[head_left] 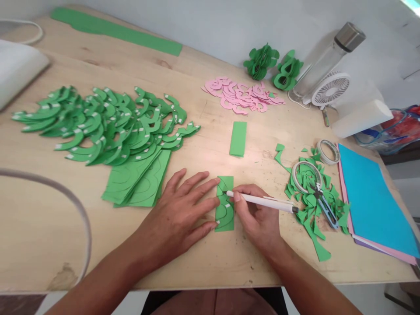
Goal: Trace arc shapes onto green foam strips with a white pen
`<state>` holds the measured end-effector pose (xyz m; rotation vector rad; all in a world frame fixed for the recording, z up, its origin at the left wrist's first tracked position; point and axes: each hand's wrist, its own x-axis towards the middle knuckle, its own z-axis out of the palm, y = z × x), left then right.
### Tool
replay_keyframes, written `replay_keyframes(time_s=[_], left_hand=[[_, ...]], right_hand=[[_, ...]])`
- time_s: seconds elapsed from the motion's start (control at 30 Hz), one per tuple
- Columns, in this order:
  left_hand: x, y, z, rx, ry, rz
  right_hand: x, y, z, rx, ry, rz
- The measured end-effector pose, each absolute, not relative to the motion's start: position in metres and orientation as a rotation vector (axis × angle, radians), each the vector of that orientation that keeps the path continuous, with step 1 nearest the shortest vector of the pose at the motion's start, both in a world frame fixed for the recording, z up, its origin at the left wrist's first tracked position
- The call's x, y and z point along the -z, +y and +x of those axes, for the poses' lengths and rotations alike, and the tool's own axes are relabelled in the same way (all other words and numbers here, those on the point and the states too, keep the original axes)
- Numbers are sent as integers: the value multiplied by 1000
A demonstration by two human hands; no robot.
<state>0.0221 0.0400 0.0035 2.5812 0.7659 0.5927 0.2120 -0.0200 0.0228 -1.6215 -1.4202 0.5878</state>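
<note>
A small green paper rectangle (224, 224) with curved pencil-like lines and tiny white squares lies on the table in front of me. My left hand (187, 210) is spread flat on the table, its fingertips resting at the paper's left edge. Between the fingers of my right hand (259, 214) is a white pen (262, 201), its tip touching the paper's upper part. Left of my left hand sits a stack of marked green paper rectangles (141, 183). Another green strip (238, 139) lies just beyond the paper being drawn on.
A heap of cut green shapes (114, 127) covers the left; pink cut shapes (241, 94) lie farther back. Green scraps (311, 205) with scissors (326, 210) and tape rolls (328, 152) sit right, beside blue sheets (374, 197). A bottle (324, 63) and fan (330, 89) stand behind.
</note>
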Motion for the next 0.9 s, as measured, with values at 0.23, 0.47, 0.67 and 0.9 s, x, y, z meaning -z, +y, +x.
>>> replay_keyframes(time_s=[0.23,0.47,0.67,0.9], left_hand=[[-4,40,22,-579,769,2577],[-4,40,22,-577,767,2568],[-4,40,21,-579,771,2590],[-5,40,22,-586,764,2586]], right_hand=[[-24,-19,212,-550,-1443,-1631],[-24,-20,211,-537,-1430,-1650],[-24,-20,211,-536,-1422,-1662],[-25,-20,210,-559,-1427,-1641]])
